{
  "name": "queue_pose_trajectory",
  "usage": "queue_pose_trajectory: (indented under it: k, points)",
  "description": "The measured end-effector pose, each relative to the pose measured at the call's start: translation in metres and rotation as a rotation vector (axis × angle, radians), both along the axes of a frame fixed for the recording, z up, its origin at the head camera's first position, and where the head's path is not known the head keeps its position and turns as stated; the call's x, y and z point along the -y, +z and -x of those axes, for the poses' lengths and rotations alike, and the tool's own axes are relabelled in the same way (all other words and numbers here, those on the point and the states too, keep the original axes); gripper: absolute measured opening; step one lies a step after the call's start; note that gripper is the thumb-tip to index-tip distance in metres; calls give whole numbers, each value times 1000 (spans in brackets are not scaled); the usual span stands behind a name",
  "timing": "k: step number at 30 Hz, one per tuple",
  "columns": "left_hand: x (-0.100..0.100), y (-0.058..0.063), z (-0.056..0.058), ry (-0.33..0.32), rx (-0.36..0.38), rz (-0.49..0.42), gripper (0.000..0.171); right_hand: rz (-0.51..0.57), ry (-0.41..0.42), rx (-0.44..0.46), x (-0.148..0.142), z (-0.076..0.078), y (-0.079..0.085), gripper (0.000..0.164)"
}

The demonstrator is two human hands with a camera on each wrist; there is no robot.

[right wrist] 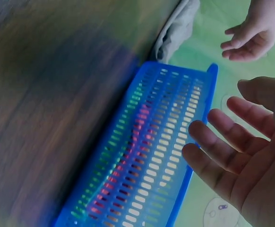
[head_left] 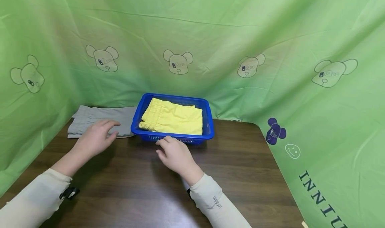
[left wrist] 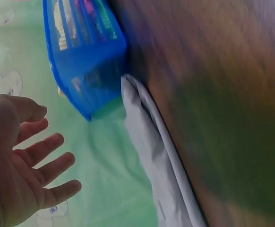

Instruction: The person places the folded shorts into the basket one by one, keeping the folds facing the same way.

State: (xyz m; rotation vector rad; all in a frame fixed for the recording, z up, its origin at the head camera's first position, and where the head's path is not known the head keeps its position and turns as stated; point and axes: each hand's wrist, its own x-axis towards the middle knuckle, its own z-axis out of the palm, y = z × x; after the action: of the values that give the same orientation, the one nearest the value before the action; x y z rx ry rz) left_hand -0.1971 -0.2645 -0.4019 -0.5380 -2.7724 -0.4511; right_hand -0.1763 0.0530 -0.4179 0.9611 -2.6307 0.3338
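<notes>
A blue plastic basket (head_left: 172,138) with slotted sides stands at the back of the table. Folded yellow shorts (head_left: 177,117) with a gathered waistband lie on top inside it; pink and green show through the slots in the right wrist view. Left of the basket lies a folded grey garment (head_left: 90,119) with an elastic waistband. My left hand (head_left: 97,137) hovers over the grey garment's front, fingers loosely bent, holding nothing. Close to the basket's front wall is my right hand (head_left: 175,154), its fingers (right wrist: 213,156) spread and relaxed with nothing in them.
The brown wooden table (head_left: 240,174) runs to a rounded back right corner. Green cloth (head_left: 210,37) printed with bear heads hangs behind and along both sides, close to the basket and the grey garment.
</notes>
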Motion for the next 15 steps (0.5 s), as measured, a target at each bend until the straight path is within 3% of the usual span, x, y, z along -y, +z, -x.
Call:
queue_pose_trajectory:
  k: [8, 15]
  points:
    - [20, 2, 16, 34, 36, 15, 36, -28, -2, 25, 11, -1, -6, 25]
    - [36, -3, 34, 40, 55, 73, 38, -58, -6, 51, 24, 0, -6, 27]
